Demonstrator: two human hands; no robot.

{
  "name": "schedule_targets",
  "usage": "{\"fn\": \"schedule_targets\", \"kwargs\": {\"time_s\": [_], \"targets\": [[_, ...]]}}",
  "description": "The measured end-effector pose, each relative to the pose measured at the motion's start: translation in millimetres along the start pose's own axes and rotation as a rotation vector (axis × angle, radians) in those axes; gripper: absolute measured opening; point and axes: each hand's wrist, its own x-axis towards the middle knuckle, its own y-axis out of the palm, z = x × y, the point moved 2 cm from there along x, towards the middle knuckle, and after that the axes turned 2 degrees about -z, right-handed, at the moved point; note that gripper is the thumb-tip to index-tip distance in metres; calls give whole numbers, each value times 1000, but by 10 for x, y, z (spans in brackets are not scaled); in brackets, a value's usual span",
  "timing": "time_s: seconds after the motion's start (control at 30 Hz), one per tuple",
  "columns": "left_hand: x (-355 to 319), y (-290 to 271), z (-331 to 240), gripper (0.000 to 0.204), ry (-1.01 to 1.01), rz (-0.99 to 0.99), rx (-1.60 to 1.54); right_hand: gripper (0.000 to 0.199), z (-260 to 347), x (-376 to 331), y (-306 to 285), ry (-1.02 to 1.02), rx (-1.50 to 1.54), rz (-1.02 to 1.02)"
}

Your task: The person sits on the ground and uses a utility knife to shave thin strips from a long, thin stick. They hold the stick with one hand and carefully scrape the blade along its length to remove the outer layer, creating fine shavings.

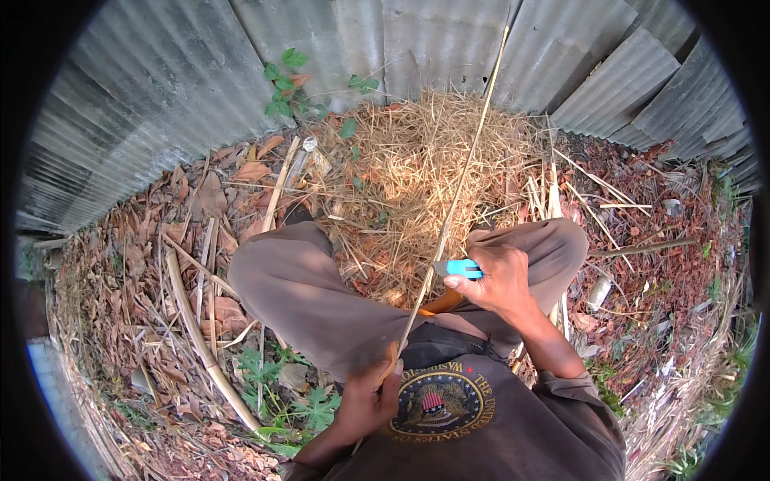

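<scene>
Head view: the left hand (pixel 370 394) grips the lower end of a thin bamboo strip (pixel 454 200) slanting up over the knees; the right hand (pixel 499 280), fingers curled round a blue-handled knife (pixel 457 268), seems mid-shaving. Next stroke needs a steady blade angle.

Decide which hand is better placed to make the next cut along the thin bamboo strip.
The right hand: it holds the blue-handled knife against the bamboo strip. The left hand only grips the strip's lower end, steadying it.

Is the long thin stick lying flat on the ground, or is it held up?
Held up. The left hand grips the thin stick at its lower end, the right hand presses a blue-handled knife against it.
</scene>
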Motion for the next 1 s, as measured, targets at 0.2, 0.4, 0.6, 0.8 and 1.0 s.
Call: {"fn": "schedule_targets", "kwargs": {"time_s": [0.2,0.4,0.6,0.8,1.0], "targets": [[2,-6,-12,29,28,-19,51,60,88,-32,59,-37,-18,36],[-32,19,-18,27,127,-39,135,60,-25,103,-92,51,-172,-31],[-94,34,-81,25,31,50,100,58,-440,405,-294,136,-365,-108],[-290,57,9,21,-3,183,-8,74,-1530,820,-981,537,-613,-171],[-484,-80,91,26,-18,312,-37,85,-2183,1014,-1633,792,-640,-178]]}}
